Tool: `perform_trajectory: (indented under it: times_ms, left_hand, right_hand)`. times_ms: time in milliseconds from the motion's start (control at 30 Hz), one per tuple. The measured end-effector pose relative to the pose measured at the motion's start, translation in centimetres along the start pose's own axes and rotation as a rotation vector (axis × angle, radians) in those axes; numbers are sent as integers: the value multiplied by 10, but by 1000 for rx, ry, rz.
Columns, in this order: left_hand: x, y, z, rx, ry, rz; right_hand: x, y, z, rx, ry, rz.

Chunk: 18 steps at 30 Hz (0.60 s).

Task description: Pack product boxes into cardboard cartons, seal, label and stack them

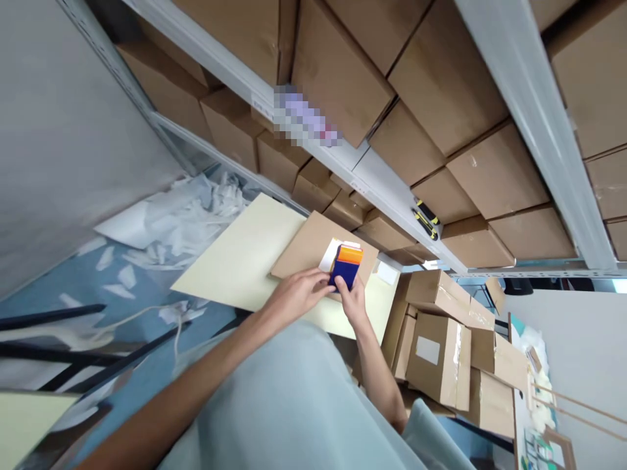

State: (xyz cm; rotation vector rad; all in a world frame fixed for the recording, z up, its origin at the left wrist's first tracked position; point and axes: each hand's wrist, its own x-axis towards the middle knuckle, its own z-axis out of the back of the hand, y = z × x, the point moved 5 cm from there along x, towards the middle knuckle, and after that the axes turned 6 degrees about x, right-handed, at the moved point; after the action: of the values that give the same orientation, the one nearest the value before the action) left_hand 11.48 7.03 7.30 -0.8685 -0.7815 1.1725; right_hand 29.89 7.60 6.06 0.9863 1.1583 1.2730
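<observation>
Over the cream table top (225,254) I hold a small flat dark-blue and orange packet (347,269); its exact kind is unclear. My right hand (354,300) grips its lower end, with the thumb across the blue face. At the packet's lower left edge, the fingers of my left hand (306,290) are closed together and touch it. Behind the packet lies a white paper (329,254) on a brown cardboard sheet or box (298,245), partly covered by my hands.
Shelves with brown boxes (337,65) rise in front. Two yellow-and-black cutters (426,219) lie on the shelf rail (386,196). Taped cartons (435,359) are stacked at right. White scraps (196,222) cover the floor at left, near black metal legs (63,356).
</observation>
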Motion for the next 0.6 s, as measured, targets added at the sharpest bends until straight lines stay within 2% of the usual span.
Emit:
perform_trajectory:
  times_ms: [133,200,267,400,500,600]
  left_hand:
    - [-9,-5,48,46,-272,52]
    - [-11,-14,68,43,-338,10]
    - [-11,-25,79,31,-321,-48]
    - [-5,-39,86,-2,-266,-116]
    - [1,-42,90,6,-253,-148]
    - [3,-41,94,12,-203,-205]
  right_hand:
    - [-6,5,-3,-85,96,33]
    - [-11,10,-2,-135,135,54]
    - [-15,16,0,-208,167,101]
    - [-21,28,2,-449,238,236]
    - [-24,33,4,-650,252,321]
    - [-26,36,5,-736,262,366]
